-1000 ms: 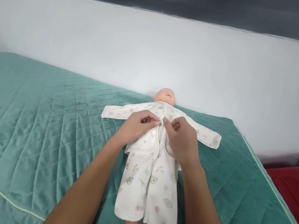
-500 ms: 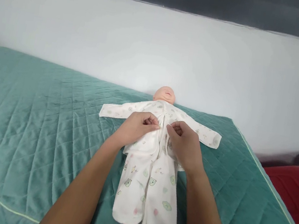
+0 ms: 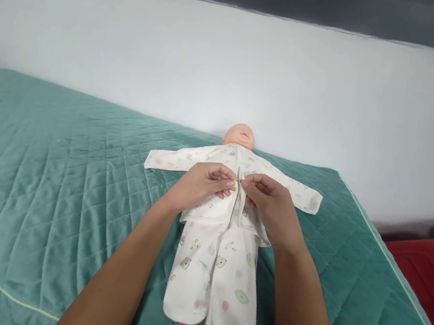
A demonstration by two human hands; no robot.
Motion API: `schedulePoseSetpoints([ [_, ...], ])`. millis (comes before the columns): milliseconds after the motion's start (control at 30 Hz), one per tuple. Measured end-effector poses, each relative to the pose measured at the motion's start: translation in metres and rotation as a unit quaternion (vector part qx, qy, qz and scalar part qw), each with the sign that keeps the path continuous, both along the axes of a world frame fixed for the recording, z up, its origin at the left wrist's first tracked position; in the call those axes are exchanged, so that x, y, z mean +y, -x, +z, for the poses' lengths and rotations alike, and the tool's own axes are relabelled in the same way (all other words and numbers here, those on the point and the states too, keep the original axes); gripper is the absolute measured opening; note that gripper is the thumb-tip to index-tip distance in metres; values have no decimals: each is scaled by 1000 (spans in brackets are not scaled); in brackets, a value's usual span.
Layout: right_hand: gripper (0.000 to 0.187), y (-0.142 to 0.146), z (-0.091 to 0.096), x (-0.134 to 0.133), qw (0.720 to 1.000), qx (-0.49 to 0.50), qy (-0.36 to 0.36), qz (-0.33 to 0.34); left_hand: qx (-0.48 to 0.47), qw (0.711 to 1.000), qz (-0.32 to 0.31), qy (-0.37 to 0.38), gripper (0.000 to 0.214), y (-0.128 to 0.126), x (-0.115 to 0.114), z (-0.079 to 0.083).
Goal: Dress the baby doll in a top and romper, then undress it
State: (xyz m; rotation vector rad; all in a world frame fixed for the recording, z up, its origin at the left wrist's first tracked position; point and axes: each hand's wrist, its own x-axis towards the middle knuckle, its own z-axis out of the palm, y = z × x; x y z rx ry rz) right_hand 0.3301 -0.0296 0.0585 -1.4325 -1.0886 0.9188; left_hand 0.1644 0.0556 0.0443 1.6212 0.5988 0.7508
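A baby doll [image 3: 240, 134] lies on its back on a teal quilted bed [image 3: 58, 172], dressed in a white printed shirt [image 3: 185, 160] and matching trousers [image 3: 216, 281]. My left hand [image 3: 201, 184] pinches the left edge of the shirt's front opening at the chest. My right hand [image 3: 271, 205] pinches the right edge, its fingertips touching those of the left at the middle. The doll's bare feet poke out at the bottom of the view.
A white wall runs right behind the doll's head. The bed's right edge slopes away, and past it on the floor is a red object [image 3: 422, 277]. A pale trim line marks the bed's near left edge.
My two hands have drawn together at the shirt's front, so the fingertips meet again after being slightly apart half a second ago. The doll has not shifted.
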Motion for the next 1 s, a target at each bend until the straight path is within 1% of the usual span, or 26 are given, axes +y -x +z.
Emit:
schedulePoseSetpoints([
  [167, 23, 0, -3, 0, 1000, 25, 3, 1, -9, 1000, -5, -1, 25, 1, 0, -2],
  [333, 24, -1, -4, 0, 1000, 5, 5, 27, -19, 1000, -11, 6, 24, 0, 0, -2],
  [467, 26, -4, -4, -1, 999, -22, 19, 40, -27, 999, -13, 11, 26, 0, 1, -3],
  [600, 25, -5, -5, -1, 997, -42, 26, 57, -15, 1000, -11, 7, 27, -1, 1, -4],
  [800, 22, 1, -5, -1, 992, -113, 44, 44, 2, 1000, -19, -5, 33, -3, 2, -6],
  [900, 18, 6, -3, -1, 988, -139, 53, 40, 3, 999, -33, -25, 31, -3, 1, -6],
  [1000, 18, 10, -1, -2, 984, -166, 49, 36, 11, 998, -19, -55, 28, -5, -1, -7],
])
